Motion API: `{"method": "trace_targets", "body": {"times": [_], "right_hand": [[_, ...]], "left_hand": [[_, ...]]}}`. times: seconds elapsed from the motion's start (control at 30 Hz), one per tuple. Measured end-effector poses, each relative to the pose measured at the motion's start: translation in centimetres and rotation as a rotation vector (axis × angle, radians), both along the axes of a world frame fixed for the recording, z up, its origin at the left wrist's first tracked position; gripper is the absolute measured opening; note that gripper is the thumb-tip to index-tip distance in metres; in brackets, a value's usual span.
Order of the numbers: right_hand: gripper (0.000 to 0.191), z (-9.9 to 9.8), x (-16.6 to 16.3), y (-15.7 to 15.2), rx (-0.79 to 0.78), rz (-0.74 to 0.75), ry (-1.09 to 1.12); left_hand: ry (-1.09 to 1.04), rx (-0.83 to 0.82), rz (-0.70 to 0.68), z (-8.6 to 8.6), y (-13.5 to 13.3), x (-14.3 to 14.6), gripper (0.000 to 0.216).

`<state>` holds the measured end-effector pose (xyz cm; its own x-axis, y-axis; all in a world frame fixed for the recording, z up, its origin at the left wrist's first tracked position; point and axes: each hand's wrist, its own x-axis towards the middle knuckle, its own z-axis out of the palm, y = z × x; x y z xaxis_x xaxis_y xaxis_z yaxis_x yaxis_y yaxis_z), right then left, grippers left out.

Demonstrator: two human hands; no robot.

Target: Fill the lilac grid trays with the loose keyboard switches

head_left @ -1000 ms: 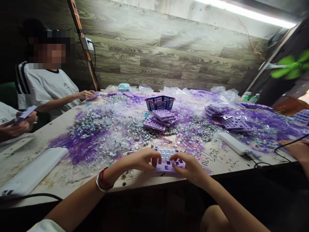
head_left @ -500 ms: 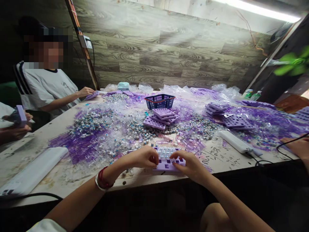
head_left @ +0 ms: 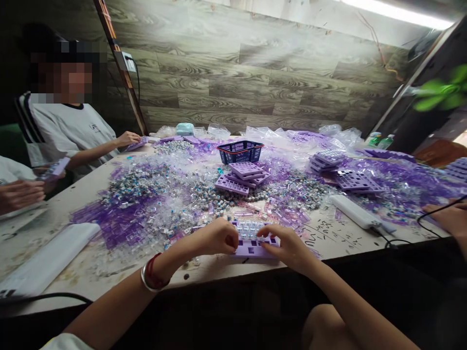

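A light purple keyboard case with square openings lies at the table's front edge, its back rows filled with clear keycaps. My left hand is closed at the case's left edge, fingers curled and fingertips against it. Over the right part of the case is my right hand, thumb and index finger bent toward each other in a pinch just in front of the keycaps. Whatever lies between those fingertips is too small to make out.
Behind the case spread heaps of small switches and purple keycaps. Stacked purple cases stand before a dark basket. White lamp-like bars lie left and right. Co-workers' hands show at left and right.
My hands stay at the case with only slight finger movement. The co-worker at the near left has tilted a purple piece and moved a hand. The view has shifted slightly.
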<state>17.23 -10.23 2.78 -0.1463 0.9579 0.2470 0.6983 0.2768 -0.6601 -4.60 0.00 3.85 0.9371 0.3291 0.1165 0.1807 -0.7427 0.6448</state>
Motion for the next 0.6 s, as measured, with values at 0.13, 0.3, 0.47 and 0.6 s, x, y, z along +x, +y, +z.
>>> {"method": "trace_targets", "body": {"times": [0.13,0.3,0.47,0.6], "right_hand": [[0.02,-0.13,0.15,0.09,0.019,0.0,-0.002],[0.018,-0.24,0.31,0.24,0.043,0.011,-0.004],[0.018,-0.31,0.34,0.36,0.062,0.023,-0.011],[0.019,-0.3,0.44,0.39,0.068,0.022,-0.015]], "left_hand": [[0.009,-0.021,0.028,-0.06,-0.05,-0.01,0.015],[0.016,-0.001,-0.005,-0.08,0.09,-0.05,0.014],[0.016,0.069,-0.021,-0.1,0.0,0.01,0.012],[0.015,0.069,-0.029,-0.07,-0.16,-0.03,0.012]]}}
